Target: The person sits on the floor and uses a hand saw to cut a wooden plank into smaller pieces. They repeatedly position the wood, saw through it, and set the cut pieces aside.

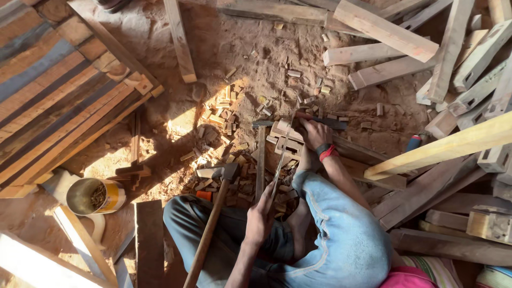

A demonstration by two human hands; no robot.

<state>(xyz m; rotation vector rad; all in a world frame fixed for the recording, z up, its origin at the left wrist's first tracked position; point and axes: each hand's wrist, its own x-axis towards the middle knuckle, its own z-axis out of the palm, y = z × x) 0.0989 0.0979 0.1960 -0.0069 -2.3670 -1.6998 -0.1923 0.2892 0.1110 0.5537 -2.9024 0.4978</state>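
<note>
Head camera footage is cut by deep shadow, so the tool under the right hand [313, 132] at frame centre is hard to make out: only a dark handle [326, 122] is seen, with the fingers wrapped shut around it. The left hand [260, 217], lower centre, is closed on a long thin blade [279, 162] that runs up to a small pale wooden block [285, 136] lying on the dirt; the blade's tip is lost in shade. Both forearms are cut off by the lower edge. A hammer [216, 208] is laid just beside the left knee, untouched. Wood offcuts [224, 114] are scattered closely around the block, leaving little open ground. Pale beams [384, 29] are stacked across the upper right, planks [48, 101] along the upper left, and a tin can [96, 196] is stood at lower left on a sandy earth floor.
</note>
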